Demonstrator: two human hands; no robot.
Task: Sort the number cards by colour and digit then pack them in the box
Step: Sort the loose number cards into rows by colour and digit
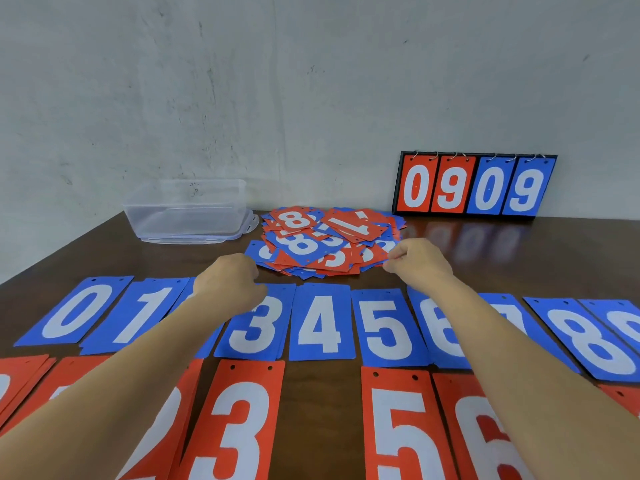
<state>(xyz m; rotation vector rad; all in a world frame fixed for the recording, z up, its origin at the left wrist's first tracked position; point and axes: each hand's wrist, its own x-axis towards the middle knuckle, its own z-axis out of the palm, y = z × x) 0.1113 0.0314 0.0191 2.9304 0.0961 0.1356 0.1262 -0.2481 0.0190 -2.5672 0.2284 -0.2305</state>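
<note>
So the person's got the sorted stuff laid out in two rows on the table (322, 427): the blue row (322, 323) runs 0 through 8 across the middle of the frame, and the red row (242, 420) sits along the bottom edge. The digits line up under each other, which makes matching a fresh card quick. There's a bare gap in the red row between 3 and 5, presumably kept for the 4s.

Both hands are up at the mixed pile (329, 240) in the centre. The right hand (419, 263) has its grip pinched on the pile's right edge, looks like it's peeling off a card. The left hand (230, 284) is curled at the pile's left side, but only its back shows, so can't tell if that grip holds anything.

The clear box (187, 202) waits upper left, looks empty, so packing's a way off. A flip scoreboard (474, 185) reading 0909 leans against the wall, upper right.
</note>
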